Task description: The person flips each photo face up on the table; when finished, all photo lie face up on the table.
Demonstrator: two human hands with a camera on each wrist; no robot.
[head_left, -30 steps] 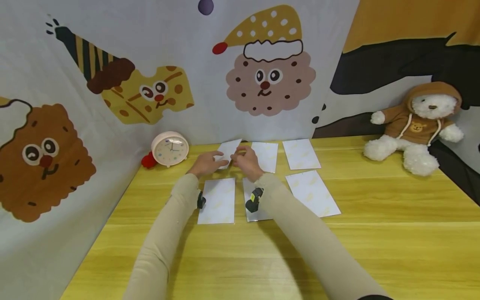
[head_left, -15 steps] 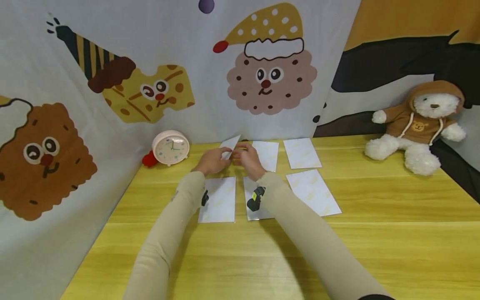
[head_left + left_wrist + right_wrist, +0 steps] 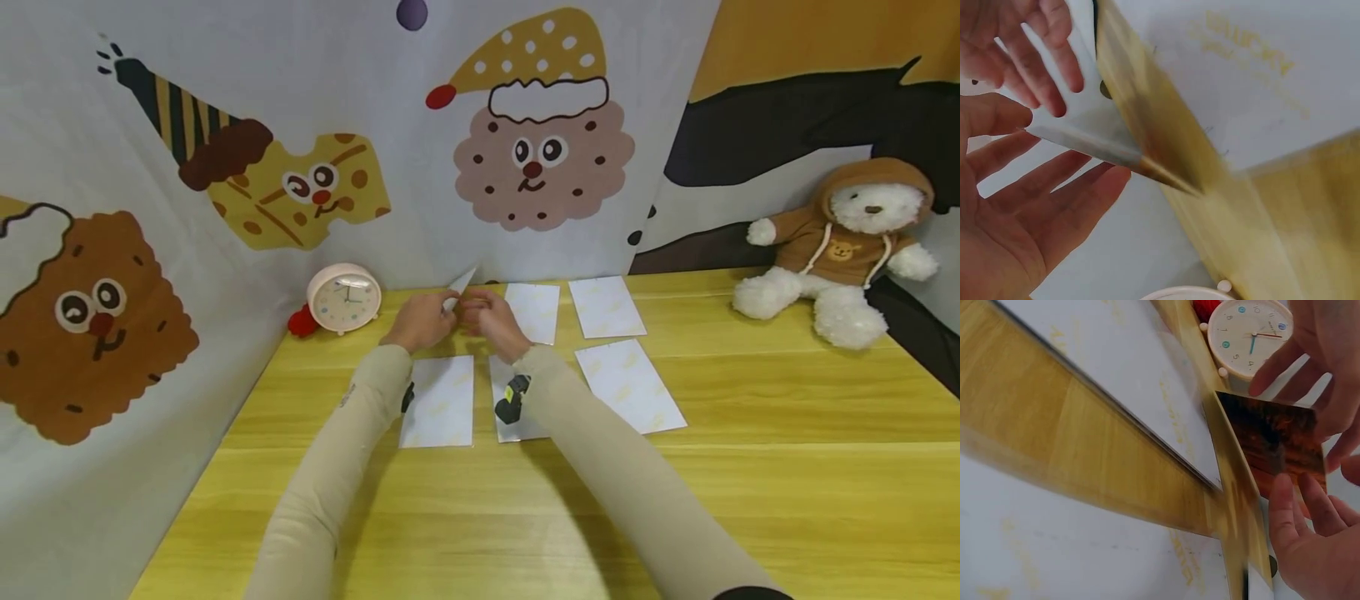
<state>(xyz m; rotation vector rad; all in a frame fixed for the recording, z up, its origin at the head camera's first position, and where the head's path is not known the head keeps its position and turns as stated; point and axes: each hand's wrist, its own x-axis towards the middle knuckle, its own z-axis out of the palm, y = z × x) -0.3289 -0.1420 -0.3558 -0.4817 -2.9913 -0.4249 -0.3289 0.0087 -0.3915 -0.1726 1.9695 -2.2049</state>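
My left hand [image 3: 422, 321] pinches a photo card [image 3: 460, 287] by its edge, thumb on one side and fingers on the other. The card is tilted up off the table near the back wall. Its picture side, dark with orange and brown, shows in the right wrist view [image 3: 1272, 440]; edge-on, the card [image 3: 1085, 142] looks like a thin strip in the left wrist view. Close on its other side is my right hand [image 3: 491, 321], fingers loosely extended. In the right wrist view the right fingertips [image 3: 1282, 487] overlap the card's lower edge.
Several white cards with faint yellow print lie face down, among them a front-left card [image 3: 442, 404] and a back-right card [image 3: 606, 307]. A pink alarm clock [image 3: 343, 298] stands back left, a teddy bear [image 3: 840, 250] sits back right. A printed cloth [image 3: 420, 233] hangs behind the table.
The card has been raised and turned from nearly flat to steeply tilted, edge-on to the head camera. My left hand has changed its hold, while my right hand has loosened its fingers beside it.
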